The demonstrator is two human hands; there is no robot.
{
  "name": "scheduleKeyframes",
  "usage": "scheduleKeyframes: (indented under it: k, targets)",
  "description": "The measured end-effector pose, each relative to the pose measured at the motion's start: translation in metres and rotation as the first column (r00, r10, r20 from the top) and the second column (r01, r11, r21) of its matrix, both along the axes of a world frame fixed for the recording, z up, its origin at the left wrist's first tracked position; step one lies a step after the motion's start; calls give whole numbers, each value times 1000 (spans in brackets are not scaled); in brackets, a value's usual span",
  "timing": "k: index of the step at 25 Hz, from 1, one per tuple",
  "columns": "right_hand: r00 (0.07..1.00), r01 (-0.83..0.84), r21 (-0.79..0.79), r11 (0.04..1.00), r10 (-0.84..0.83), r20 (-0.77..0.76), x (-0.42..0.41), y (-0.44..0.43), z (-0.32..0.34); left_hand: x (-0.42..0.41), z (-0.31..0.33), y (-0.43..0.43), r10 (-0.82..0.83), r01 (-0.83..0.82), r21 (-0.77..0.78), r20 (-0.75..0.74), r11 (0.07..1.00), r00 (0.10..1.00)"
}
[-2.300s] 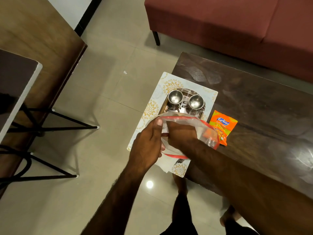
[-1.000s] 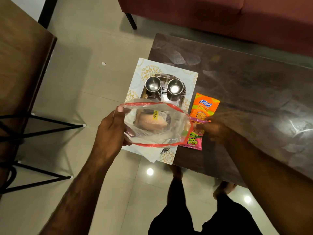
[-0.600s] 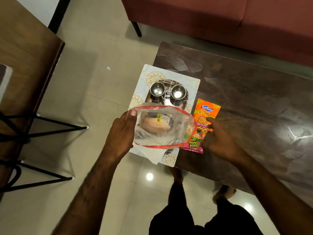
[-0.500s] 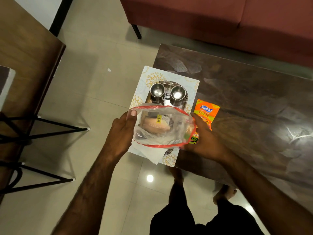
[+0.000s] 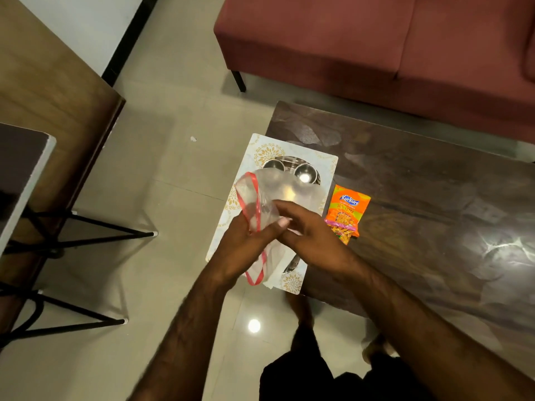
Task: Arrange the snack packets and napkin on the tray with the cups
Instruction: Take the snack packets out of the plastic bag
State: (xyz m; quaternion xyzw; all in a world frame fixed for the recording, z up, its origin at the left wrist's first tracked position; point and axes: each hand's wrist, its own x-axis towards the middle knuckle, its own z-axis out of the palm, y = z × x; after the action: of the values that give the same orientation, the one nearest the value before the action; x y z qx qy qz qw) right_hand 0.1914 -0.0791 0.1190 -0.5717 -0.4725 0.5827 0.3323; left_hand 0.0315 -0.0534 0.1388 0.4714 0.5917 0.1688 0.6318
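The fingers [image 5: 282, 224] of the left hand [image 5: 243, 250] are closed on a see-through plastic bag with a red strip along its mouth [image 5: 260, 209]. The fingers of the right hand [image 5: 307, 235] curl over the same bag, but I cannot tell if they pinch it or only press on it. Both hands hold the bag just above the tray.

The white tray with gold flower prints [image 5: 327, 166] sits at the left end of the dark brown wooden counter [image 5: 434, 212]. Part of it sticks out past the counter edge, over the tiled floor [image 5: 162, 198]. Two small shiny steel cups [image 5: 304, 170] stand side by side at the far end of the tray. One is partly hidden behind the bag. A bit of white paper peeks out under the bag near the close end of the tray. It may be the napkin, but I cannot be sure.

The orange Kurkure snack packet [image 5: 347, 211] lies on the counter just beside the tray, not on it. So I think the job is only partly done. The cups are in place. The orange packet still needs to go on the tray. I cannot see what is in the bag.

The right side of the counter has lots of open room. The tray's hanging edge is the risky spot, since a push could tip it off. The dark red sofa [image 5: 347, 39] is well apart.
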Motion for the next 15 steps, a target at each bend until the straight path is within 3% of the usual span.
scheduleKeyframes:
  k: [3,7,10,13,15]
  targets:
    - [993,85,-91,992,-92,-71,17,-17,21,-5,1,1,262,-259,-47,47,965,964]
    - [893,420,-53,906,-401,204,58,-29,35,-20,3,3,413,-365,-201,310,909,857]
    - [844,528,-221,820,-535,34,78,-30,47,-18,9,4,453,-369,-275,374,888,809]
    - [874,338,-327,882,-424,-239,70,-30,53,6,11,-3,412,-323,-299,310,898,857]
    - [780,215,-344,914,-373,-502,55,-33,60,28,16,-9,320,-254,-253,270,933,908]
